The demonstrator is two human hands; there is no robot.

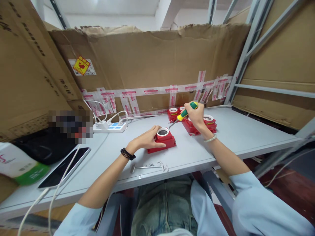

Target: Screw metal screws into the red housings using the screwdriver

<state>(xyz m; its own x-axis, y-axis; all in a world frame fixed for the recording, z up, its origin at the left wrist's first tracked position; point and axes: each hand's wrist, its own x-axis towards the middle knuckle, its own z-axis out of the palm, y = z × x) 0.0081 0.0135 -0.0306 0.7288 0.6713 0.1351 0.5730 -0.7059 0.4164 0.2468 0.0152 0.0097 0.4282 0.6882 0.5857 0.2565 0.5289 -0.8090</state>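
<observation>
My right hand (pixel 196 114) is wrapped round the green and yellow handle of a screwdriver (pixel 183 114). Its thin metal shaft slants down to the left, and the tip meets the far right side of a red box-shaped housing (pixel 165 143) with a white ring round a dark round opening on top. The left hand (pixel 147 139) grips that housing from its left side, thumb across the front and fingers behind. More red housings (pixel 210 124) with white rings stand behind and to the right, partly hidden by my right hand.
A metal T-shaped tool (pixel 145 167) and several small metal pieces (pixel 164 166) lie near the table's front edge. On the left are a phone (pixel 64 167), a white cable, a green-and-white packet (pixel 23 165) and a power strip (pixel 115 127). Cardboard (pixel 147 62) walls the back.
</observation>
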